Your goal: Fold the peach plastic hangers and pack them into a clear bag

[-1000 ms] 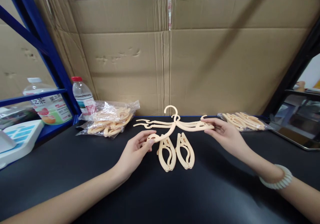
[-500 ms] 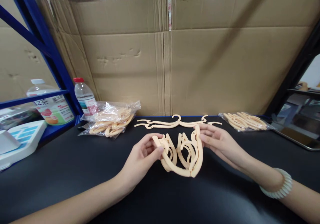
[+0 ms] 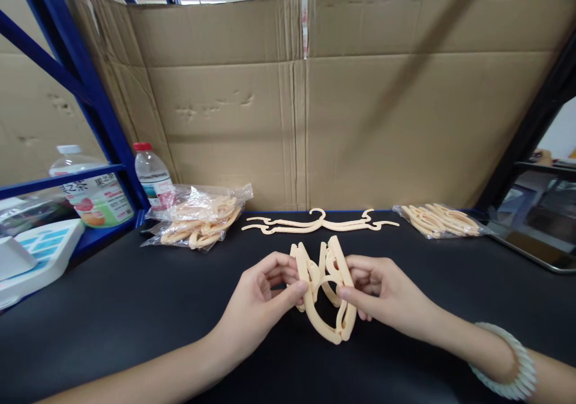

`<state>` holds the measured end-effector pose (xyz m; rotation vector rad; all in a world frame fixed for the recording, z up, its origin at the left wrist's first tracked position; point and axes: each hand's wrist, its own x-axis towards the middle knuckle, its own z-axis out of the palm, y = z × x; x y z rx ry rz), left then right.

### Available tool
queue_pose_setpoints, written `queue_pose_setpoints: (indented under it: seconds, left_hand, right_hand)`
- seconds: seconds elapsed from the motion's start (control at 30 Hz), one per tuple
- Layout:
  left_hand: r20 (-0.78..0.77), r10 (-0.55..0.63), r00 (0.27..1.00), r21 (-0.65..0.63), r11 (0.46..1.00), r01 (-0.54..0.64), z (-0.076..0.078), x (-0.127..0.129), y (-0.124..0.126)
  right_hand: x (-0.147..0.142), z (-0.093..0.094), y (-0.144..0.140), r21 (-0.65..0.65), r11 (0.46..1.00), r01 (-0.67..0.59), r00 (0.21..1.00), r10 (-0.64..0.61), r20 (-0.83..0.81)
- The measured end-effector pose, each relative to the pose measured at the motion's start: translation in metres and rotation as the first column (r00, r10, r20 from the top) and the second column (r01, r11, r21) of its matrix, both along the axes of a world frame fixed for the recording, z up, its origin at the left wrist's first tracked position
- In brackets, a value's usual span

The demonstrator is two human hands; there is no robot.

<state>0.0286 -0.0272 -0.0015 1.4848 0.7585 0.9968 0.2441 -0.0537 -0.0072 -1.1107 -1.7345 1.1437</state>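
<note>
Folding hanger [image 3: 317,320]: over black table [image 3: 360,371], partly folded | left hand [image 3: 265,296], right hand [image 3: 384,290]: each pinches one arm | handling: seems light, stiff, maybe slippery; better hold the arms, away from the hinge.

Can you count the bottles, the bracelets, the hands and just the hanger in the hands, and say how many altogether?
Bottles: 2, the white-capped bottle and the red-capped bottle
Bracelets: 1, a pale bracelet
Hands: 2, the left hand and the right hand
Held hangers: 1, a cream hanger
Total: 6
</note>
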Motion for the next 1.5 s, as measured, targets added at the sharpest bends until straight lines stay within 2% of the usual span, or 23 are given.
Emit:
queue_pose_setpoints:
  seconds: [0.2,0.33,0.43,0.67,0.93,1.13,1.23,1.33,1.43,1.5]
  left_hand:
    - [-0.035,-0.024,0.999,0.071,0.997,0.027,-0.001,0.001,-0.002]
    - [-0.075,-0.067,0.995,0.068,0.995,0.072,-0.001,0.001,-0.004]
    - [-0.077,-0.068,0.995,0.063,0.995,0.073,-0.001,0.0,-0.005]
    - [-0.037,-0.035,0.999,0.041,0.998,0.037,0.001,0.0,-0.001]
    - [-0.104,-0.007,0.995,0.094,0.995,0.016,-0.005,-0.001,-0.002]
    - [-0.168,0.013,0.986,0.111,0.994,0.006,-0.004,-0.002,-0.001]
    - [-0.167,0.003,0.986,0.114,0.993,0.016,-0.005,-0.004,0.001]
    - [-0.215,0.044,0.976,0.216,0.976,0.004,-0.006,-0.007,0.003]
    - [-0.315,0.107,0.943,0.395,0.918,0.027,-0.007,-0.009,0.005]
    - [-0.386,0.141,0.912,0.504,0.86,0.081,-0.007,-0.011,0.006]
  right_hand:
    - [-0.003,-0.001,-0.004,-0.001,1.0,0.025,1.0,-0.025,0.014]
    - [-0.004,-0.001,-0.008,-0.011,0.996,-0.087,0.996,0.087,0.005]
    - [-0.004,-0.001,-0.008,0.027,0.986,-0.163,0.986,0.164,-0.043]
    - [0.0,-0.002,-0.005,0.049,0.985,-0.166,0.981,0.17,-0.099]
    - [-0.003,0.004,-0.006,-0.013,0.967,-0.256,0.963,0.254,-0.095]
    - [-0.003,0.006,-0.005,-0.062,0.971,-0.231,0.968,0.223,-0.114]
    - [0.005,0.005,0.001,-0.037,0.985,-0.17,0.976,0.163,-0.146]
    - [0.021,0.006,0.011,0.023,0.999,0.047,0.985,-0.043,-0.166]
    - [0.043,0.007,0.022,0.061,0.966,0.253,0.965,-0.247,-0.09]
    - [0.056,0.006,0.029,0.037,0.963,0.266,0.963,-0.267,0.047]
